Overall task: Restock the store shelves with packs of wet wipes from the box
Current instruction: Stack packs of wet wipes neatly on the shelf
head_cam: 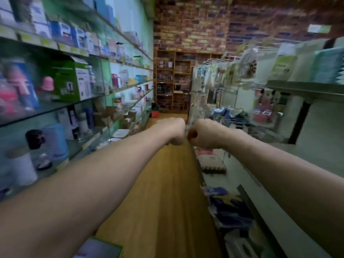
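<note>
At the near end of the brown wooden floor [167, 183] lies a green-edged box [101, 247], contents blurred. Over that floor both forearms reach straight out; left hand [175, 131] and right hand [202, 134] touch knuckles, fingers curled into empty-looking fists.

The left shelves [78, 103] are glass tiers running from 9 o'clock in toward the centre, crowded with upright goods. The right shelves [305, 88] are a grey-white unit from 3 to 5 o'clock. On its top board at 2 o'clock stand pale teal packs [325, 66] side by side, with a green-and-white pack [282, 67] near them on the left. Blue-and-white packs [229, 205] lie on the low ledge at 5 o'clock. Blur hides their print, so whether any are wipes cannot be told. A green-edged box [101, 248] corner shows at 7 o'clock.
</note>
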A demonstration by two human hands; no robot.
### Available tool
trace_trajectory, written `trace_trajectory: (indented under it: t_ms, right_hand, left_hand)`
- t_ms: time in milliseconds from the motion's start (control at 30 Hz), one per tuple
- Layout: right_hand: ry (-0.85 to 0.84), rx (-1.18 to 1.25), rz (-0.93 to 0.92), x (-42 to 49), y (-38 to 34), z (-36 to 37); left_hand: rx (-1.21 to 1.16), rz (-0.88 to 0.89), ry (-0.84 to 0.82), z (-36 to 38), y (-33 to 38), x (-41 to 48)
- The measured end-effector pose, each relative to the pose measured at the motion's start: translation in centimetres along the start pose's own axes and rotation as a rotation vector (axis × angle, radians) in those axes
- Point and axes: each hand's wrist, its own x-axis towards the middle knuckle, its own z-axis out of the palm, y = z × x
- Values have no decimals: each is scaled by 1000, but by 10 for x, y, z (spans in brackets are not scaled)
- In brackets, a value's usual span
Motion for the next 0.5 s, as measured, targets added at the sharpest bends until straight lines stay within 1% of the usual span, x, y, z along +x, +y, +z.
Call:
trace_trajectory:
  t_ms: [267,333,500]
  right_hand:
    - [-159,51,-196,71,-118,96]
    - [-213,65,-240,83,-143,118]
    - [-335,99,-345,104,-200,179]
  left_hand:
    - [-46,-261,-167,81,-157,-22]
    - [-54,-320,-216,96,-188,-32]
    - [-95,-445,-279,140,-252,-61]
